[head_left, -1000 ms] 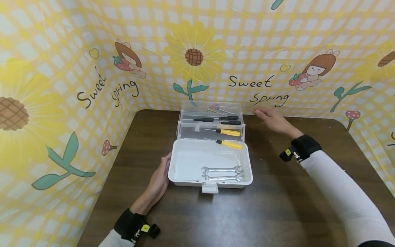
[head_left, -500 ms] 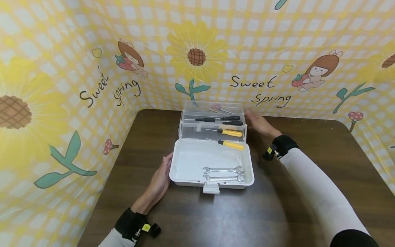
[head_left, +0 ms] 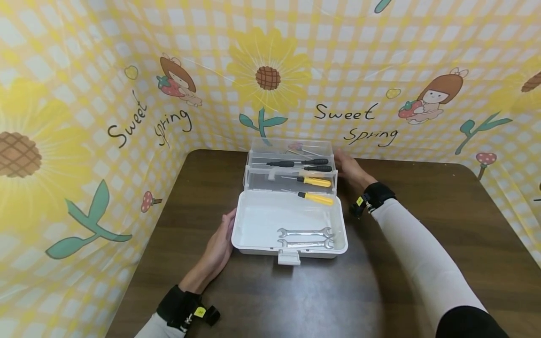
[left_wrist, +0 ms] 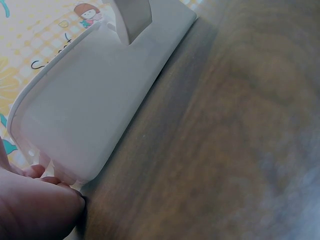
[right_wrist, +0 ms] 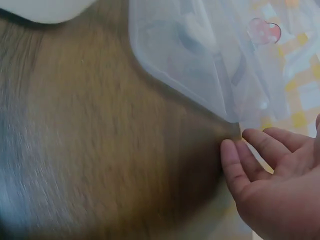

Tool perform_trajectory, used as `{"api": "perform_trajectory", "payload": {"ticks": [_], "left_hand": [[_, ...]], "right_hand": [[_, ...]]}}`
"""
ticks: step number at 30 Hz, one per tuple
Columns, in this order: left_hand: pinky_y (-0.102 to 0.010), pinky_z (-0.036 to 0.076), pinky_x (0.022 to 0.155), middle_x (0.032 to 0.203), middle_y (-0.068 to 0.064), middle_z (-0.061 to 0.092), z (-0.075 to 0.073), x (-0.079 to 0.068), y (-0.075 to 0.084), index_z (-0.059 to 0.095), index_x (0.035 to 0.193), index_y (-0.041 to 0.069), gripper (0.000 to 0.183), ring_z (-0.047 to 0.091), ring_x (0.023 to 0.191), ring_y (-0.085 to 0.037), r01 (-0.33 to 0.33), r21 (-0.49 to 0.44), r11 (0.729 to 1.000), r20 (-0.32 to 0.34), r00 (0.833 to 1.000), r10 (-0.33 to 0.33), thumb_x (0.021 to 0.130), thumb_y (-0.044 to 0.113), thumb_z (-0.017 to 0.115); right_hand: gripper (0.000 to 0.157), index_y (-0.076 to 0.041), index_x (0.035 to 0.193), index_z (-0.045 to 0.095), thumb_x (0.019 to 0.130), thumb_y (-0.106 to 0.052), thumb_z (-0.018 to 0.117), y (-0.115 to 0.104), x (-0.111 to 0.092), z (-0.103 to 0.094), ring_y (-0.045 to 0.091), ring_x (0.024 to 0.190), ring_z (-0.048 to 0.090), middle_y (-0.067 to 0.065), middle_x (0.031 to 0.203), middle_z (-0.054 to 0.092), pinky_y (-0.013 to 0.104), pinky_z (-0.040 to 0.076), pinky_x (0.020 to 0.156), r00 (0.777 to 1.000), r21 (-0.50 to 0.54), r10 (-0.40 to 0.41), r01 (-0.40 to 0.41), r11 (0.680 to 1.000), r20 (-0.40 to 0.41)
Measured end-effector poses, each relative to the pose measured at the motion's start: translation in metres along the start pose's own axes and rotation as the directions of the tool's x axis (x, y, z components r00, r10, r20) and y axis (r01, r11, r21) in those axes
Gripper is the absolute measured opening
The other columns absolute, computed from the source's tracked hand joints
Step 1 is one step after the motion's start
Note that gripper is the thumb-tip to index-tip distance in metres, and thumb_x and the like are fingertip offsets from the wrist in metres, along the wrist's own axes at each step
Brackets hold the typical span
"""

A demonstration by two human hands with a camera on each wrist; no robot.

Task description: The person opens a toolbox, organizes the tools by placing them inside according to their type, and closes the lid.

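Observation:
A white toolbox (head_left: 258,220) stands with its clear lid (head_left: 291,145) and clear trays (head_left: 262,180) raised at the back. Two open-end wrenches (head_left: 305,232) lie in its base. Two yellow-handled screwdrivers (head_left: 317,182) and several black-handled screwdrivers (head_left: 281,164) lie in the trays. My left hand (head_left: 217,246) rests against the left side of the base, some fingertips hidden; in the left wrist view its thumb (left_wrist: 45,205) is by the box corner. My right hand (head_left: 351,166) is at the right of the raised lid. In the right wrist view, its extended fingertips (right_wrist: 230,150) are just off the lid's corner.
The toolbox sits on a dark brown wooden table (head_left: 329,295). A yellow checked cloth (head_left: 287,94) with flowers hangs behind and to the left. The box's white latch (head_left: 289,257) hangs at the front.
My right hand has moved left, from apart from the box to beside the raised lid. My left hand stays against the base. The tools have not moved in the box.

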State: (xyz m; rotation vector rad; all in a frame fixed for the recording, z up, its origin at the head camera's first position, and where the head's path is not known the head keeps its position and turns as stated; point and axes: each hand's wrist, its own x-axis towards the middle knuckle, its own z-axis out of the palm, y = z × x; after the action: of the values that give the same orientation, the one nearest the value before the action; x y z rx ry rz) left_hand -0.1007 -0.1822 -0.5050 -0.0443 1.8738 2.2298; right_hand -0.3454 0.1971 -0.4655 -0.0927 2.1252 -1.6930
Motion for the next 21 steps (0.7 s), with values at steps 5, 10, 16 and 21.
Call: {"api": "perform_trajectory", "payload": {"ticks": [5,10,16,21], "left_hand": [[-0.043,0.008,0.132,0.178,-0.007,0.009,0.0,0.001,0.0,0.01,0.171,0.01,0.082,0.006,0.163,-0.019,-0.001,-0.004,1.0,-0.001,1.0,0.001,0.11,0.065,0.019],[-0.044,0.008,0.132,0.177,-0.008,0.01,0.0,0.0,0.0,0.01,0.171,0.01,0.082,0.006,0.163,-0.019,0.002,-0.007,1.0,-0.003,1.0,-0.002,0.11,0.065,0.019],[-0.044,0.008,0.132,0.178,-0.006,0.008,-0.001,-0.001,-0.001,0.009,0.171,0.011,0.084,0.005,0.164,-0.019,0.01,0.007,1.0,0.006,1.0,-0.01,0.11,0.067,0.019],[-0.045,0.007,0.132,0.178,-0.004,0.006,0.0,-0.001,0.001,0.008,0.171,0.013,0.083,0.004,0.164,-0.018,0.011,0.026,1.0,0.017,1.0,-0.012,0.109,0.068,0.018]], "right_hand": [[0.057,-0.011,0.171,0.015,0.119,-0.035,0.017,0.002,0.004,0.008,0.035,0.16,0.021,0.019,0.173,0.023,0.055,0.022,0.129,0.998,0.146,-0.048,0.043,0.988,0.036],[0.056,-0.02,0.172,0.011,0.119,-0.035,0.018,0.001,0.004,0.014,0.033,0.162,0.017,0.017,0.175,0.019,0.054,0.019,0.13,0.998,0.2,-0.053,0.044,0.979,0.037],[0.058,-0.021,0.172,0.011,0.118,-0.039,0.02,-0.001,0.004,0.018,0.031,0.162,0.016,0.015,0.176,0.018,0.05,0.015,0.131,0.998,0.274,-0.043,0.032,0.961,0.034],[0.063,-0.016,0.172,0.015,0.117,-0.046,0.022,-0.012,-0.003,0.016,0.029,0.163,0.014,0.013,0.177,0.015,0.05,0.013,0.132,0.993,0.343,-0.048,0.007,0.939,0.111]]}}
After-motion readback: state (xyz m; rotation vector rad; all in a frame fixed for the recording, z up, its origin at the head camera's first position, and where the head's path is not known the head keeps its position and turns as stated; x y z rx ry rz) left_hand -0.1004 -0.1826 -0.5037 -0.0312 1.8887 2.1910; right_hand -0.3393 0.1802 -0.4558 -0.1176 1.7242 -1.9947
